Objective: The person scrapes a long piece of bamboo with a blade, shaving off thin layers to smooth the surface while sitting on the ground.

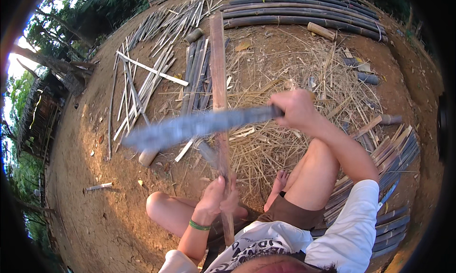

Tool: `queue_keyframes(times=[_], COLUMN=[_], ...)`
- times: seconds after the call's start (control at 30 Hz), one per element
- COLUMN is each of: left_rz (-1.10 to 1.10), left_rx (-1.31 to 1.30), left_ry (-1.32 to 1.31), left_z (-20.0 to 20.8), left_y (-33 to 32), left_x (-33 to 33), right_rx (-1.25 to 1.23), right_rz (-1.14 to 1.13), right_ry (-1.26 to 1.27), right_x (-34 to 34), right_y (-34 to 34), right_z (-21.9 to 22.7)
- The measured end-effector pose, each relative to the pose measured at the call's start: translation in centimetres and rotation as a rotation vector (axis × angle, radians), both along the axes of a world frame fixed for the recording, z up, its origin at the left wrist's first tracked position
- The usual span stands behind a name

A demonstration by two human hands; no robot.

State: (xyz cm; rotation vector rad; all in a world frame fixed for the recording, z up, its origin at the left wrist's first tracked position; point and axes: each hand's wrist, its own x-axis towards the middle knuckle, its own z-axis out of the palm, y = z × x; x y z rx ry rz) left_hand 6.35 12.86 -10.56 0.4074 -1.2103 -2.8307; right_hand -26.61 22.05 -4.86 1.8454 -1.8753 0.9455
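Note:
A large machete [190, 127] crosses in front of me, its wide grey blade smeared by motion and its tip toward the left. My right hand [294, 110] is closed around the dark handle. Below the blade, my left hand [213, 196] wraps round a long reddish-brown strip of wood or split bamboo [217, 59], thumb on one side and fingers on the other. The strip runs from my lap out past the blade, which hides part of it. Whether blade and strip touch, I cannot tell. A short greyish piece [207, 153] shows beside the strip, just beyond my left hand.
Shavings [270, 149] cover the ground ahead. Split strips [149, 78] lie at the left, and long dark bamboo poles [304, 20] at the far side. More split bamboo [399, 152] is stacked by my right side. My bare knees [159, 204] flank the strip.

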Motion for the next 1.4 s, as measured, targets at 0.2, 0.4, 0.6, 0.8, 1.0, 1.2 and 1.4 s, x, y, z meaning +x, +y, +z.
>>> queue_keyframes(times=[0.2, 0.4, 0.6, 0.8, 1.0, 1.2, 1.4], left_rz=[-0.012, -0.005, -0.161, 0.168, 0.322, 0.213, 0.144], left_rx=[0.103, 0.003, 0.003, 0.461, 0.348, 0.322, 0.136], left_ry=[0.008, -0.014, 0.225, 0.203, 0.216, 0.281, 0.222], left_z=[-0.3, 0.4, -0.8, -0.7, 0.7, 0.4, 1.6], left_y=[0.2, 0.1, 0.6, -1.5, -3.2, -3.9, -3.3], left_x=[0.6, 1.9, 2.7, -0.3, -1.6, -1.9, -2.7], right_rx=[0.075, 0.033, 0.001, -0.077, 0.142, 0.252, 0.220], right_rz=[-0.162, -0.118, -0.556, -0.302, -0.242, -0.141, 0.004], right_ry=[-0.050, 0.065, -0.295, -0.616, -0.451, -0.249, 0.052], right_x=[-2.4, -2.3, -10.5, -5.4, -0.4, 1.4, 4.5], right_y=[-1.2, -1.8, -3.2, -2.5, -0.7, -0.5, -0.7], right_z=[1.5, 1.8, 7.0, 5.4, 3.9, 0.1, -2.4])
